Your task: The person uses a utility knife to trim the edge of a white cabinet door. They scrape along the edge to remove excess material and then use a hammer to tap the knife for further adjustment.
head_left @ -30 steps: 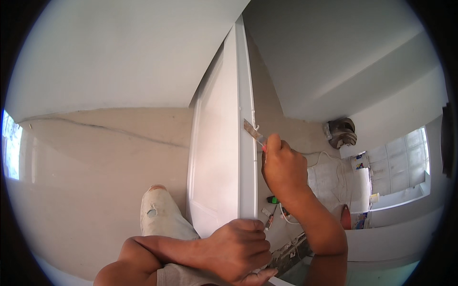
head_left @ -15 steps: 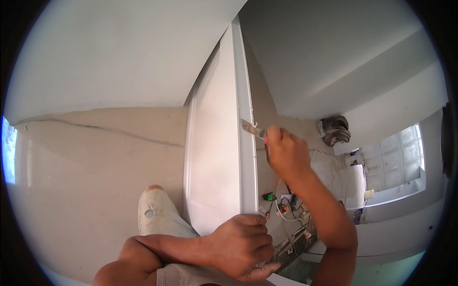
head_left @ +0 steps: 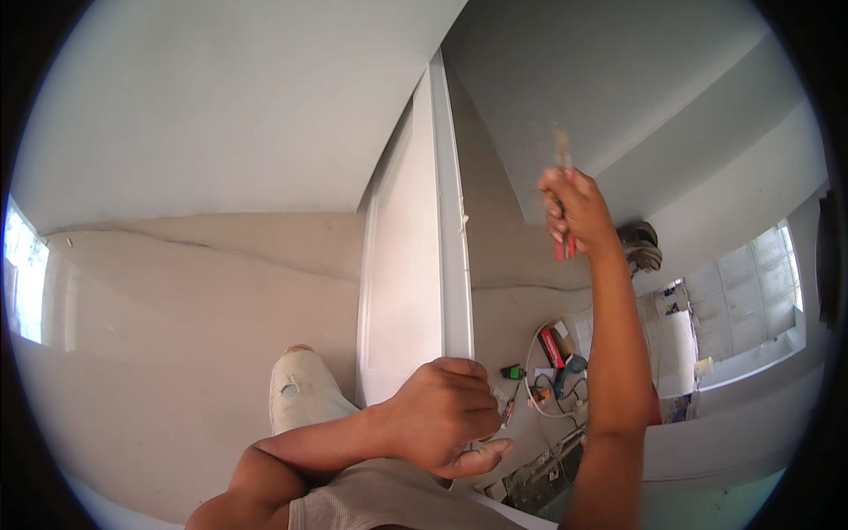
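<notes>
White door frame edge (head_left: 452, 265) rises at centre. Left hand (head_left: 446, 415) is clenched beside its lower part, fingers pinching a small metal piece (head_left: 505, 411). Right hand (head_left: 574, 208), raised to the right of the frame, grips red-handled pliers (head_left: 563, 243) upright.

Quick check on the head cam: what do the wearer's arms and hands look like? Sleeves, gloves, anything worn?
Both forearms are bare up to the frame edge: no sleeves in view. The left hand and the right hand wear no gloves, and no rings, watch or wristbands can be seen. The only clothing visible is light beige trousers on the raised knee and a pale grey garment at the lower edge. No markings show.
</notes>
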A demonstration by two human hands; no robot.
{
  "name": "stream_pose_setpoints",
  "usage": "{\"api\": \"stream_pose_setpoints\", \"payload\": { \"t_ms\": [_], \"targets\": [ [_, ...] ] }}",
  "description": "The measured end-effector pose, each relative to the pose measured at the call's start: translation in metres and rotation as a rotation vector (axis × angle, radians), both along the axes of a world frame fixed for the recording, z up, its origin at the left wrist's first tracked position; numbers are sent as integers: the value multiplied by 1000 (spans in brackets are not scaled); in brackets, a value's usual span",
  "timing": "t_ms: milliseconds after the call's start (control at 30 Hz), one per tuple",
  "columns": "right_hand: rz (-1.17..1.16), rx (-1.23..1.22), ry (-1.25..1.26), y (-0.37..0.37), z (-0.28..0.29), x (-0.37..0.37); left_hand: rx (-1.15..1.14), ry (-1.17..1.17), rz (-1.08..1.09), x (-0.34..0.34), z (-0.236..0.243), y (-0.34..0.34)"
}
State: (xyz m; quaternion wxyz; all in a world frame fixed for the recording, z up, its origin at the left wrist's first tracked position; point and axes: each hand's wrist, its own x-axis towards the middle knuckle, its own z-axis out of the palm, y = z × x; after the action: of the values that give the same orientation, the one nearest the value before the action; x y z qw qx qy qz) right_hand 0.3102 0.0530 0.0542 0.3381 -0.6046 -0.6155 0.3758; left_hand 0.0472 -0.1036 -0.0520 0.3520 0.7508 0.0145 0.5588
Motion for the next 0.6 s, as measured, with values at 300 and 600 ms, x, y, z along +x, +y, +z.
{"api": "stream_pose_setpoints", "payload": {
  "t_ms": [300, 600],
  "targets": [
    [19, 51, 223, -27, -62, -59, 84, 118, 51, -9, 11, 10],
    [176, 208, 25, -7, -83, -94, 58, 219, 51, -22, 13, 8]
  ]
}}
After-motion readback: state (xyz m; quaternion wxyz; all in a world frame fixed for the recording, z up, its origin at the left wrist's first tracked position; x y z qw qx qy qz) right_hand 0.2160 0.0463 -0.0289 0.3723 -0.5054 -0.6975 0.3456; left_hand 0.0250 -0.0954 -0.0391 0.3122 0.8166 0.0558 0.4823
